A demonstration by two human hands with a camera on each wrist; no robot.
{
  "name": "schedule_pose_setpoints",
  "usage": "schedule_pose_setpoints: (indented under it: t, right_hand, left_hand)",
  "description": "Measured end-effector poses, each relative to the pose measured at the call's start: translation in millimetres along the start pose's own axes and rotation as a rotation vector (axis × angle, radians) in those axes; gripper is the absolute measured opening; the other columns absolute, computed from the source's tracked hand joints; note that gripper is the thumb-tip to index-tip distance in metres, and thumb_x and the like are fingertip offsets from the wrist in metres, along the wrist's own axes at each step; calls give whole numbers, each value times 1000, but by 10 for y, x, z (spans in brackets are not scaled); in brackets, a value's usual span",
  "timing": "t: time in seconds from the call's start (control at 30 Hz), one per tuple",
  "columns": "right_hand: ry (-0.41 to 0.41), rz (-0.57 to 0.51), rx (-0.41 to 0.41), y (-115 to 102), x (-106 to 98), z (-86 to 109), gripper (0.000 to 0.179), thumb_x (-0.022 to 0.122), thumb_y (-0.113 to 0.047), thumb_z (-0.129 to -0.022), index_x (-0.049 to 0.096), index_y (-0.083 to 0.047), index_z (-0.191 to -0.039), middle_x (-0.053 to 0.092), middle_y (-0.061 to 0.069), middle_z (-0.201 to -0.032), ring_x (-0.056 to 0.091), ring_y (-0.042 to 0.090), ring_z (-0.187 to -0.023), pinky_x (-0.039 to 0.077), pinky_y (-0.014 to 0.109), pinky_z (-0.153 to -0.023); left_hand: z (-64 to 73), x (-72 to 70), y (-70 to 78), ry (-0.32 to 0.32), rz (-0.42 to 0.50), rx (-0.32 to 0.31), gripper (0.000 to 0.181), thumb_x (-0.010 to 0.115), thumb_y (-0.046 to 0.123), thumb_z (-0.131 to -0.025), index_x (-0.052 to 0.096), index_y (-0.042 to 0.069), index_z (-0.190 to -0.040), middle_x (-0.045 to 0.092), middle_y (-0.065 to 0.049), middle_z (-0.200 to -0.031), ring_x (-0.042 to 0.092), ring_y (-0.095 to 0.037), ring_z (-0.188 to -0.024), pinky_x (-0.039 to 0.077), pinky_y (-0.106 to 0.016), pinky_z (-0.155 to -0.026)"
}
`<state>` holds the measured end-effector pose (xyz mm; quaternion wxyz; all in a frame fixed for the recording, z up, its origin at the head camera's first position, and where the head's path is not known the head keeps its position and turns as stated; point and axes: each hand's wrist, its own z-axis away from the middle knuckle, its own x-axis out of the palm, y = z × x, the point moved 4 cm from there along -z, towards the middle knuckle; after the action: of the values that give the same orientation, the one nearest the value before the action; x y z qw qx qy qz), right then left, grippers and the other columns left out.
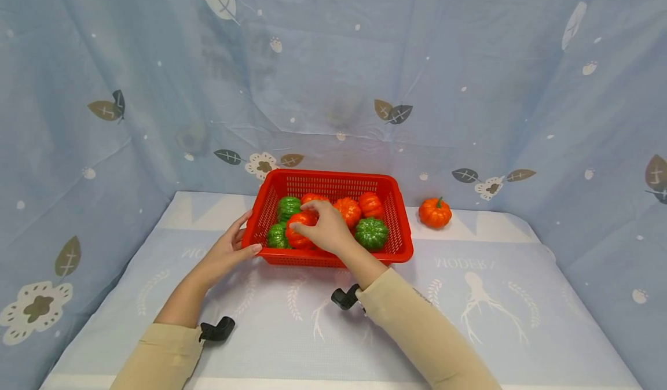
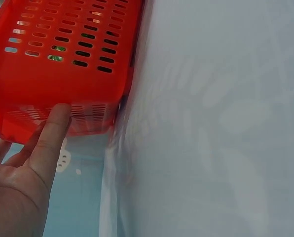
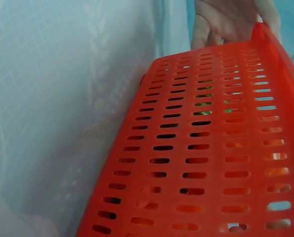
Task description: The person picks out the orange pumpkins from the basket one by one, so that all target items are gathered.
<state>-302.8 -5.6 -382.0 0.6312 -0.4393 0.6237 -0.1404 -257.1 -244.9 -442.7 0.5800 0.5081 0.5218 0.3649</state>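
Observation:
A red plastic basket (image 1: 333, 256) with slotted walls stands on the table, holding several small orange and green pumpkins. My left hand (image 1: 226, 254) grips its near left corner, thumb at the front rim and fingers along the left wall. In the left wrist view the hand (image 2: 31, 173) touches the corner. Inside the basket, my right hand (image 1: 325, 228) holds an orange pumpkin (image 1: 298, 238) between thumb and fingers, at the left. Green pumpkins (image 1: 289, 208) lie beside it. Another green pumpkin (image 1: 372, 234) and orange ones (image 1: 371, 205) sit at the right.
One orange pumpkin (image 1: 435, 213) rests on the table to the right of the basket. The patterned cloth covers the table (image 1: 469, 297). A blue curtain (image 1: 333, 77) hangs behind and along both sides. Black wrist mounts (image 1: 217, 328) stick out from the sleeves.

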Motion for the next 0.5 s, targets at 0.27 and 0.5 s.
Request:
schedule_pose_setpoints:
  t: [0.27,0.5]
  right_hand:
    - [-77,97,52,18,66,-46,63,74,-44,-88,56,-17,-141,55,6,-142,52,30,-128,44,46,-104]
    - [-98,82,58,32,42,-35,66,74,-44,-88,54,-15,-143,50,10,-145,50,28,-130,42,46,-106]
  left_hand:
    - [3,2,12,-6,0,4,90,69,15,-93,12,20,-162,38,-29,-152,46,-45,-133,52,-29,-93]
    - [5,10,13,-9,15,5,89,68,13,-94,11,20,-162,36,-29,-152,45,-46,-134,52,-27,-92]
